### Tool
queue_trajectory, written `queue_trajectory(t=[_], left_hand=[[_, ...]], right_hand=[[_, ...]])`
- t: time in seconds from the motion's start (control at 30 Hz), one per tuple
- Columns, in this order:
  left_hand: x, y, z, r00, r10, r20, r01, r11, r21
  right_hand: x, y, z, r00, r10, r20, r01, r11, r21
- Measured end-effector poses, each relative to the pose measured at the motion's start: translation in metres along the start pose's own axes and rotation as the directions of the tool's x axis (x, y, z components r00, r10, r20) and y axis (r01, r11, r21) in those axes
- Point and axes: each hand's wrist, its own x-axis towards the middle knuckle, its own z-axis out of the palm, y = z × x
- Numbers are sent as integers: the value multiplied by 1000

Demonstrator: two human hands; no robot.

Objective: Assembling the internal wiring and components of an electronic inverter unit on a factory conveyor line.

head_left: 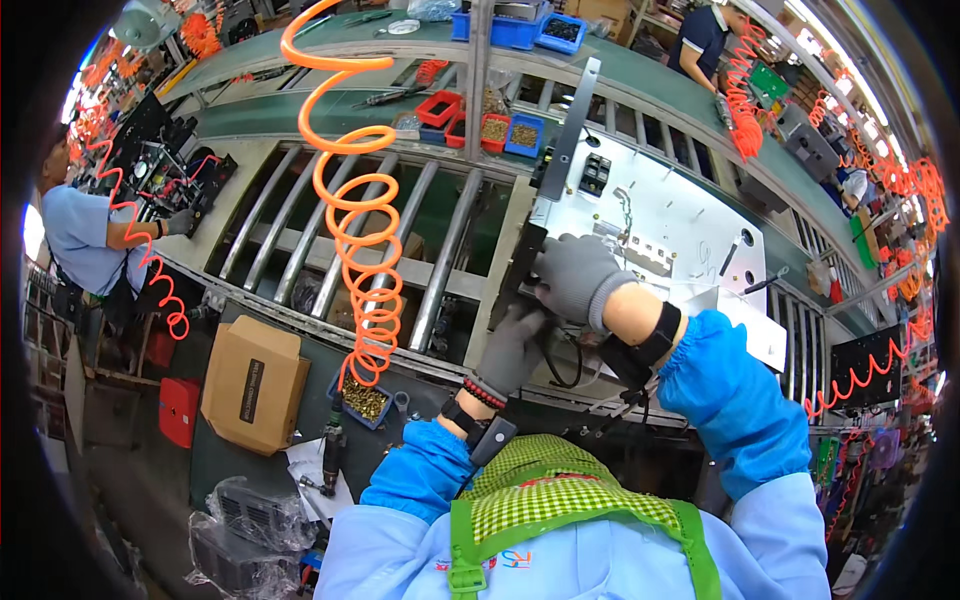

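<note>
A pale metal chassis plate (690, 205) lies in front of me, with a black terminal block (595, 173) and small studs on it. A black panel (522, 262) stands along its left edge. At this panel's near end my right hand (578, 275), in a grey glove, has its fingers curled inward. My left hand (512, 350), gloved alike, is just below, with its fingers closed near the panel's lower corner. What either hand pinches is hidden by the gloves. A black cable (577, 365) loops down beside my left hand.
An orange coiled air hose (365, 215) hangs left of the chassis, above metal rollers (447, 262). A screwdriver tool (333, 455), a blue bin of brass screws (364, 402) and a cardboard box (255, 385) sit at near left. A co-worker (90, 235) stands further left.
</note>
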Motion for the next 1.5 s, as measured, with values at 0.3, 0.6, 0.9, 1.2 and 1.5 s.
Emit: queue_trajectory(t=[0.3, 0.6, 0.9, 1.2, 1.5], left_hand=[[14, 10, -16, 995, -87, -51, 93, 986, 135], [-51, -135, -96, 926, -284, -250, 376, 613, 695], [-65, -95, -40, 580, -771, 263, 444, 570, 692], [-179, 232, 4, 957, -247, 152, 89, 749, 657], [-230, 355, 64, 790, 323, 522, -158, 928, -336]], right_hand=[[18, 15, 7, 996, 92, -18, -90, 990, 105], [-98, 123, -174, 444, 146, -884, -272, 962, 22], [-156, 222, -219, 397, -83, -914, -331, 916, -227], [-125, 2, -98, 617, -664, -423, 729, 685, -11], [-142, -91, -68, 612, -565, -554, 791, 442, 422]])
